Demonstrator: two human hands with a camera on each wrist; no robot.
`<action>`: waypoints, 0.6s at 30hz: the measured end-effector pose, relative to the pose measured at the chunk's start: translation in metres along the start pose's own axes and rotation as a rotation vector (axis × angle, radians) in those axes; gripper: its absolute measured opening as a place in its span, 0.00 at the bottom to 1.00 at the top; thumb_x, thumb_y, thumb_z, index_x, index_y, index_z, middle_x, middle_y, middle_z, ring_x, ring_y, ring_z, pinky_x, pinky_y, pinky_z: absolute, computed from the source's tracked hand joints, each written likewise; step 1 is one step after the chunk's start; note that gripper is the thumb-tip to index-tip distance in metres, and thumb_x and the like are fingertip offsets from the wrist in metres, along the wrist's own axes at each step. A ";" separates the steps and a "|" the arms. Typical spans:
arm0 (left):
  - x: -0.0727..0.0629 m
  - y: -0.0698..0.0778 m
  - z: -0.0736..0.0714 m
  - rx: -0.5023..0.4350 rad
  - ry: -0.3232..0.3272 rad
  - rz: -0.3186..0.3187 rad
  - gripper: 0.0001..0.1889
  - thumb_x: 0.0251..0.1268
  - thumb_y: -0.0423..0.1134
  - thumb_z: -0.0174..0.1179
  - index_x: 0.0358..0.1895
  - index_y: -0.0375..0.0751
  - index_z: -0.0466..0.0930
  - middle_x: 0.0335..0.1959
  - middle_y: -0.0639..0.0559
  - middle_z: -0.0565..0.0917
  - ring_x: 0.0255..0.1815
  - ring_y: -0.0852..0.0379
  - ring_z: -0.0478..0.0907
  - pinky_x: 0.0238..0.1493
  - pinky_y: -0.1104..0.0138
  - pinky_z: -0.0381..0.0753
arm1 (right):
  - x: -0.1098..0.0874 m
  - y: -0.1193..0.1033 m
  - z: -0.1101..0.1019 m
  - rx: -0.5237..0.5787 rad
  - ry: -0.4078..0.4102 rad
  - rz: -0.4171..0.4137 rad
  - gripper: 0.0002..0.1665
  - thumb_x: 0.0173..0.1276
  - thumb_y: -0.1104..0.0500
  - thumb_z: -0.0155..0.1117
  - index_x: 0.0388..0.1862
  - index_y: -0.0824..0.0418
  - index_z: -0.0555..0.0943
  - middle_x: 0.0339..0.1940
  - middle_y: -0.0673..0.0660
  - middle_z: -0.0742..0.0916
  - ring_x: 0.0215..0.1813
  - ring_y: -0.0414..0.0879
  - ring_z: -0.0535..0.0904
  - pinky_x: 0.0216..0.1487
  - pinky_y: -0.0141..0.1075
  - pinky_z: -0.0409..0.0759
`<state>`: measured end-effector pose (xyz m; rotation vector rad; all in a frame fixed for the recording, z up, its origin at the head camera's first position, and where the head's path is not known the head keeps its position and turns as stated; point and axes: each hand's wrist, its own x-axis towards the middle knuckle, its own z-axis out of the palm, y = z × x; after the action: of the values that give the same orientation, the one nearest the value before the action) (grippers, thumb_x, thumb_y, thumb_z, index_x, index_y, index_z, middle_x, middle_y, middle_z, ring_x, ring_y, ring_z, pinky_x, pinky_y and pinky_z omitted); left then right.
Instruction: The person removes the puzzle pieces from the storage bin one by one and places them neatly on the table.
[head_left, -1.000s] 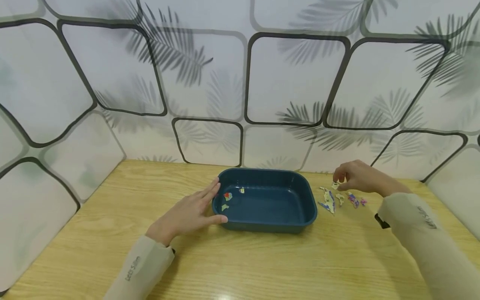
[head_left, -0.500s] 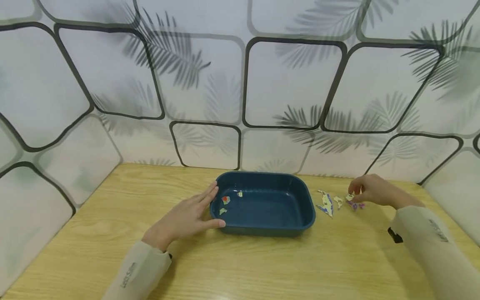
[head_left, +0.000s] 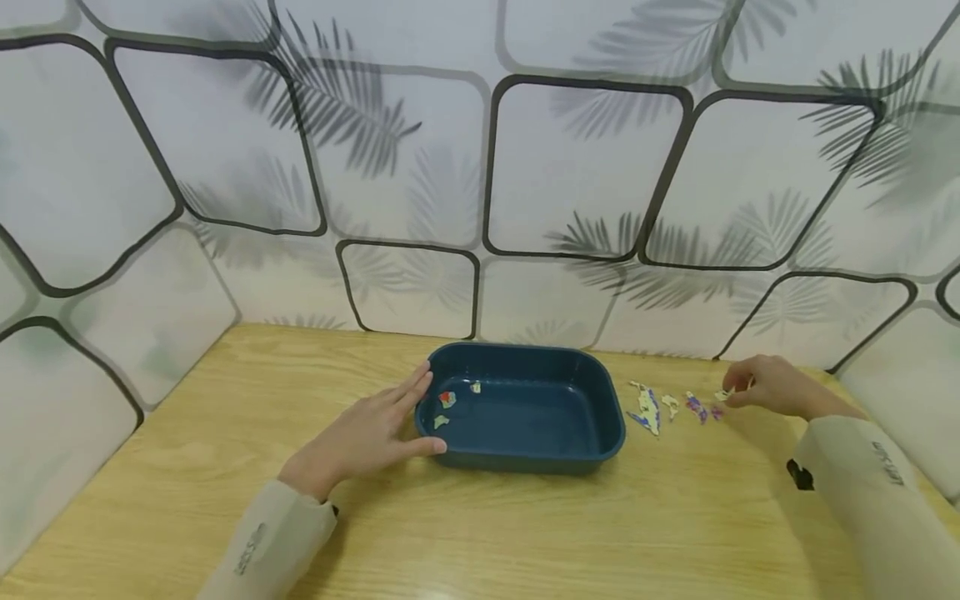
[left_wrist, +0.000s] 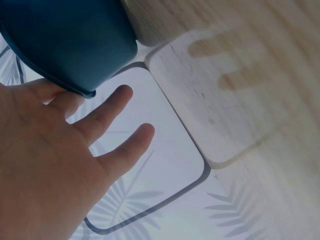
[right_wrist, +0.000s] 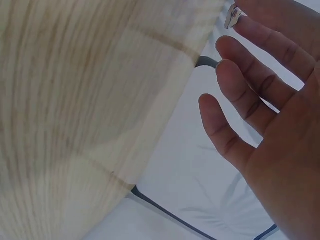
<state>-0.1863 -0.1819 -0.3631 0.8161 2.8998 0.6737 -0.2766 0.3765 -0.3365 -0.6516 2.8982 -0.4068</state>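
A dark blue plastic tub (head_left: 611,417) stands in the middle of a wooden table (head_left: 480,533); three small coloured scraps (head_left: 447,399) lie at its left end. My left hand (head_left: 375,429) rests flat against the tub's left end with straight fingers; the left wrist view shows the left hand (left_wrist: 60,165) with its thumb by the tub's rim (left_wrist: 65,40). Right of the tub lies a row of several scraps (head_left: 647,408). My right hand (head_left: 765,387) is just right of that row and pinches a small pale scrap (head_left: 723,394), seen in the right wrist view as the scrap (right_wrist: 232,16) at the tip of the right hand (right_wrist: 270,100).
Patterned white wall panels (head_left: 585,167) close in the table at the back and on both sides. Bare wood (head_left: 525,542) lies between the tub and the near edge. Both forearms wear beige sleeves (head_left: 877,500).
My right hand has slid to the right along the table, away from the tub, keeping the small pale scrap in its fingertips. The left hand has stayed at the tub.
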 end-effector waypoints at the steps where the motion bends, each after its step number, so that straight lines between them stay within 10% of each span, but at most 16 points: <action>1: 0.000 0.000 0.000 0.000 0.003 0.004 0.50 0.70 0.65 0.58 0.81 0.33 0.50 0.83 0.43 0.47 0.76 0.34 0.59 0.70 0.40 0.62 | 0.000 0.001 0.001 -0.001 -0.002 0.007 0.07 0.64 0.61 0.72 0.36 0.65 0.85 0.30 0.49 0.83 0.33 0.44 0.77 0.33 0.42 0.77; 18: 0.002 0.000 -0.001 0.002 -0.017 0.004 0.50 0.71 0.64 0.58 0.81 0.32 0.48 0.83 0.42 0.46 0.76 0.33 0.58 0.70 0.39 0.62 | -0.007 0.014 0.000 -0.052 -0.021 0.080 0.07 0.61 0.59 0.71 0.31 0.62 0.83 0.31 0.53 0.87 0.34 0.49 0.81 0.36 0.46 0.79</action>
<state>-0.1885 -0.1813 -0.3619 0.8233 2.8853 0.6615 -0.2761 0.3913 -0.3396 -0.5412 2.9125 -0.3140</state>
